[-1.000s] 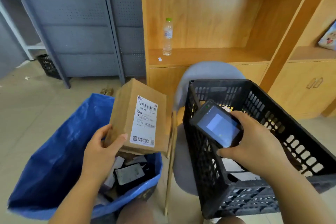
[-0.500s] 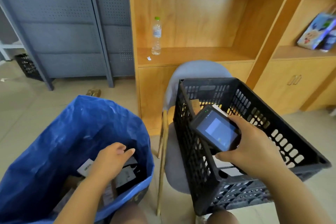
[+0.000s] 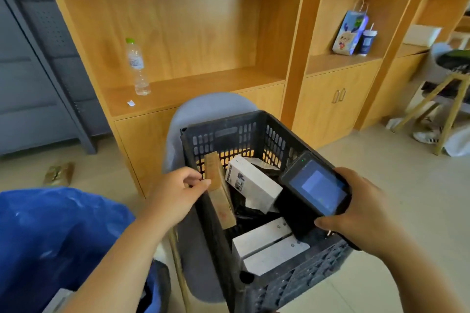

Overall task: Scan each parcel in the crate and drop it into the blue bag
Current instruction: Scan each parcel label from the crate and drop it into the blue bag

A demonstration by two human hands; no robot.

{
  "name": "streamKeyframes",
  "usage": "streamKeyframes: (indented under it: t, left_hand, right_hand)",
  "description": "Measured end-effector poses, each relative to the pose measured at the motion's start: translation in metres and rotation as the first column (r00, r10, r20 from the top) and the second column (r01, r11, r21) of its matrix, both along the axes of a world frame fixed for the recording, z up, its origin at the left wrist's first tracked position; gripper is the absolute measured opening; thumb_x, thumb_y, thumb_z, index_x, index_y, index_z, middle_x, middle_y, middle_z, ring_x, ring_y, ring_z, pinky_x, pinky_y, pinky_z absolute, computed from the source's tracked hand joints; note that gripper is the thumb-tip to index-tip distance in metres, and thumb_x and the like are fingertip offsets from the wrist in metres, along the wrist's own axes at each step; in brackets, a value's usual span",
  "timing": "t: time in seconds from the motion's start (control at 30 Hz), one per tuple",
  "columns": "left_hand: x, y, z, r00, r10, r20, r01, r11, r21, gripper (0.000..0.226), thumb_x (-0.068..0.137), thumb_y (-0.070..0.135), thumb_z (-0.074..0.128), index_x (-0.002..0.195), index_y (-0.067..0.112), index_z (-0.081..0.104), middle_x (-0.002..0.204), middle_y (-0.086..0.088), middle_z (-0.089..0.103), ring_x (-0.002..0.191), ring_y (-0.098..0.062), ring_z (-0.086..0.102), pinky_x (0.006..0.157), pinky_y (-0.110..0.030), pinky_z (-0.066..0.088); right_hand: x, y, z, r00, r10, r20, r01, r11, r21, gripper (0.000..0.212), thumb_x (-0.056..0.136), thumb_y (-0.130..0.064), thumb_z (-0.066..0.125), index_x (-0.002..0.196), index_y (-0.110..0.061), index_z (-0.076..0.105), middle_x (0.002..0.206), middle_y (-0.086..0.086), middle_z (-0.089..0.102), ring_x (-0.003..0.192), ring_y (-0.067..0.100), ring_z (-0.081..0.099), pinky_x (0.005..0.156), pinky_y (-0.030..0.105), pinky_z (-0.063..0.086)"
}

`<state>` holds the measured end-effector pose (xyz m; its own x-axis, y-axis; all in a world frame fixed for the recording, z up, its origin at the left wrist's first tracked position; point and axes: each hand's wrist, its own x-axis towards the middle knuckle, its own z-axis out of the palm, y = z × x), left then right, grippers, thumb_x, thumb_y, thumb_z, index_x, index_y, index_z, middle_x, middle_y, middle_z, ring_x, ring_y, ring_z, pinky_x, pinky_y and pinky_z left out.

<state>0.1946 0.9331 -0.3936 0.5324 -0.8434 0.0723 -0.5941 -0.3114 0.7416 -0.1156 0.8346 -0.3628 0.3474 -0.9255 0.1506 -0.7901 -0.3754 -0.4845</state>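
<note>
Head view: left grip half-curled at the crate rim, thumb tip touching the edge of a brown parcel standing on edge against the left wall; not closed round it. Scanner, screen lit, clasped in right grip over the crate. White parcels inside. Blue bag lower left, beside the crate.

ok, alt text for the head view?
A person's left hand touches the top edge of a thin brown parcel standing on edge in a black crate, while the right hand holds a handheld scanner over it. White boxes also lie in the crate, which sits on a grey chair; a blue bag is to the person's left.
</note>
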Motion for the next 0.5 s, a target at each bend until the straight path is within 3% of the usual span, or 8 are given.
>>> streamKeyframes:
  t: [0.1, 0.2, 0.3, 0.4, 0.5]
  left_hand:
    - [-0.019, -0.055, -0.002, 0.981, -0.143, 0.135, 0.136, 0.989, 0.06, 0.019, 0.085, 0.049, 0.062, 0.098, 0.036, 0.062, 0.092, 0.018, 0.063, 0.088, -0.002, 0.059, 0.076, -0.028, 0.048]
    - [-0.034, -0.108, -0.02, 0.913, -0.293, 0.284, 0.248, 0.951, 0.185, 0.023, 0.089, 0.039, 0.06, 0.11, 0.03, 0.061, 0.111, 0.008, 0.064, 0.091, -0.005, 0.056, 0.072, -0.023, 0.046]
    - [-0.037, -0.15, -0.05, 0.772, -0.465, 0.433, 0.294, 0.866, 0.405, 0.045, 0.092, 0.033, 0.057, 0.135, 0.028, 0.047, 0.139, 0.001, 0.048, 0.118, -0.018, 0.05, 0.092, -0.032, 0.048]
    - [-0.031, -0.178, -0.077, 0.634, -0.579, 0.513, 0.241, 0.778, 0.58, 0.063, 0.092, 0.02, 0.056, 0.148, 0.027, 0.027, 0.154, -0.003, 0.027, 0.138, -0.028, 0.026, 0.106, -0.042, 0.039]
    - [-0.027, -0.2, -0.092, 0.529, -0.657, 0.537, 0.209, 0.714, 0.668, 0.081, 0.089, 0.005, 0.056, 0.152, 0.03, 0.011, 0.161, -0.001, 0.009, 0.146, -0.033, 0.001, 0.115, -0.05, 0.019]
  right_hand:
    - [-0.011, -0.018, -0.003, 0.999, -0.041, 0.001, 0.041, 0.999, 0.009, 0.093, 0.035, -0.061, 0.065, 0.121, -0.036, 0.041, 0.091, -0.012, 0.05, 0.077, 0.014, 0.051, 0.063, 0.036, 0.048]
    - [-0.017, -0.032, -0.006, 0.998, -0.058, -0.038, 0.06, 0.997, 0.038, 0.089, 0.041, -0.054, 0.073, 0.121, -0.036, 0.04, 0.092, -0.012, 0.05, 0.077, 0.013, 0.051, 0.062, 0.035, 0.048]
    - [-0.018, -0.045, -0.01, 0.996, -0.059, -0.068, 0.063, 0.996, 0.057, 0.09, 0.046, -0.05, 0.077, 0.125, -0.034, 0.037, 0.095, -0.011, 0.05, 0.081, 0.014, 0.051, 0.067, 0.035, 0.049]
    - [-0.017, -0.057, -0.015, 0.991, -0.061, -0.116, 0.069, 0.995, 0.067, 0.092, 0.049, -0.052, 0.076, 0.129, -0.036, 0.033, 0.097, -0.014, 0.047, 0.081, 0.012, 0.05, 0.064, 0.029, 0.045]
    - [-0.017, -0.069, -0.019, 0.988, -0.057, -0.145, 0.069, 0.994, 0.08, 0.092, 0.051, -0.053, 0.075, 0.129, -0.038, 0.03, 0.1, -0.015, 0.047, 0.082, 0.01, 0.049, 0.062, 0.025, 0.043]
